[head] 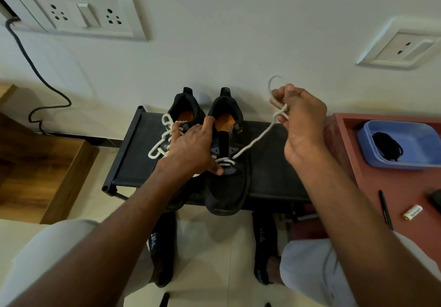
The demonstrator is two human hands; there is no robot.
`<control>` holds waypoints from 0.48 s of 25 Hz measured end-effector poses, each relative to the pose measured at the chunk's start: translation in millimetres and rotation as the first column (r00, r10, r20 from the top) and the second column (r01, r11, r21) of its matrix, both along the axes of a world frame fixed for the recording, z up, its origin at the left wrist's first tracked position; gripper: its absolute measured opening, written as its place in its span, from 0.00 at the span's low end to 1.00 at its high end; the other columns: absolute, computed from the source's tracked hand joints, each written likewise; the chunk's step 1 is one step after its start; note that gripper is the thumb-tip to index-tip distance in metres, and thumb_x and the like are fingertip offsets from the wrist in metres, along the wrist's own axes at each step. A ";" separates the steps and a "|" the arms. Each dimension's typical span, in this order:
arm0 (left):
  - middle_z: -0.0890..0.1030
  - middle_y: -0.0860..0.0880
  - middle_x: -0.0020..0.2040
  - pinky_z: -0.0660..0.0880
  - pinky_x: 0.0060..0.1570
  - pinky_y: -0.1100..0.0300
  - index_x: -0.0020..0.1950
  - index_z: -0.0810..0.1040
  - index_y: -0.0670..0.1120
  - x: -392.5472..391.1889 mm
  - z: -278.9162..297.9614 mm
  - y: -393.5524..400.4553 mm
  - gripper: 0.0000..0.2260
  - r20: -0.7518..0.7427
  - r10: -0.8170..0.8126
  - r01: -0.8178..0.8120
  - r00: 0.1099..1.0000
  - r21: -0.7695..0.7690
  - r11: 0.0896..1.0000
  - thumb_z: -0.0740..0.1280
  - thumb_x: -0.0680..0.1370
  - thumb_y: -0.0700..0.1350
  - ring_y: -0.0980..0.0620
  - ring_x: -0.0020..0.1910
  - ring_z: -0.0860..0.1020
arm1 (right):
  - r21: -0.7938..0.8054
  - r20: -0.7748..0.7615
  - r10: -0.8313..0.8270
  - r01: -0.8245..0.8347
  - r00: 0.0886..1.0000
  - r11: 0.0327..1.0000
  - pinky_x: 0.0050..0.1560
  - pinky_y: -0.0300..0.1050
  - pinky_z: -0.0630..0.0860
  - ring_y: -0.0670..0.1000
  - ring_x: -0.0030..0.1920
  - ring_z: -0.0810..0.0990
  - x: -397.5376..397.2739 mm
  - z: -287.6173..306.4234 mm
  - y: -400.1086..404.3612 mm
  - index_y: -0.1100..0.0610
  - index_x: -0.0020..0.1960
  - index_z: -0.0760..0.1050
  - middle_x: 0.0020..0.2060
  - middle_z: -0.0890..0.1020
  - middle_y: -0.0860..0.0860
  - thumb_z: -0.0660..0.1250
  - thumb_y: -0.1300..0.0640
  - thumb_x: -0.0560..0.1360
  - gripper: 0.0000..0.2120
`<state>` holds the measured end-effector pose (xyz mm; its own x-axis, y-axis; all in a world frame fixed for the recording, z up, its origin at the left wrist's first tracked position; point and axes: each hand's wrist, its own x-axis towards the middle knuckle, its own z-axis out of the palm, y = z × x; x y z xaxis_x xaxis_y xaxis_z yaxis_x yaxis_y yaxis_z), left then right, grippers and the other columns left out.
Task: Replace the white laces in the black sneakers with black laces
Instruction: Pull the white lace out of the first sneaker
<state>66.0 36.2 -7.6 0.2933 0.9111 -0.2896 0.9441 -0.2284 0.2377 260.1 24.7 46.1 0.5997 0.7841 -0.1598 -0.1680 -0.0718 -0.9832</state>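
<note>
White lace (253,143) pulled taut by right hand (301,125), left hand (194,148) pressing sneaker (225,163) (half unlaced)

Sneakers (212,154) side by side on bench (269,175), tub (405,163) on table (381,187) right

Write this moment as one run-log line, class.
stage: unlacing | right hand: pulling white lace from right sneaker | left hand: steadying sneakers | black laces: in blue tray
</note>
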 end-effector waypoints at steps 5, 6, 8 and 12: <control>0.68 0.47 0.72 0.47 0.77 0.33 0.78 0.61 0.61 5.8 7.1 -4.2 0.44 -0.088 -0.122 0.124 0.989 0.008 0.992 0.78 0.68 0.64 0.42 0.75 0.65 | -0.668 0.584 0.649 -0.165 0.487 0.725 0.50 0.52 0.79 0.57 0.48 0.81 -7.6 -27.9 -11.3 0.54 0.49 0.81 0.46 0.82 0.52 0.69 0.57 0.74 0.05; 0.67 0.47 0.70 0.49 0.77 0.33 0.76 0.67 0.62 7.4 9.3 -5.3 0.37 -0.111 -0.133 0.137 0.985 0.033 0.990 0.77 0.69 0.65 0.42 0.74 0.64 | -0.717 0.604 0.718 -0.158 0.346 0.679 0.57 0.57 0.78 0.58 0.56 0.78 -10.4 -32.4 -11.5 0.53 0.60 0.78 0.55 0.79 0.54 0.69 0.57 0.75 0.14; 0.65 0.48 0.63 0.55 0.74 0.36 0.67 0.77 0.64 12.6 9.1 -9.9 0.24 -0.088 -0.126 0.134 0.988 0.101 0.986 0.73 0.73 0.67 0.43 0.69 0.63 | -0.638 0.617 0.703 -0.298 0.353 0.710 0.61 0.58 0.77 0.60 0.63 0.74 -12.9 -29.4 -8.6 0.50 0.73 0.69 0.65 0.71 0.55 0.69 0.61 0.74 0.28; 0.63 0.50 0.54 0.67 0.64 0.43 0.60 0.84 0.57 22.0 1.3 -11.6 0.14 0.034 -0.014 0.012 0.999 0.060 0.998 0.74 0.76 0.58 0.43 0.63 0.66 | -0.648 0.515 0.847 -0.585 0.134 0.487 0.60 0.48 0.77 0.55 0.64 0.73 -10.3 -36.0 -9.8 0.39 0.80 0.58 0.70 0.61 0.50 0.78 0.58 0.73 0.44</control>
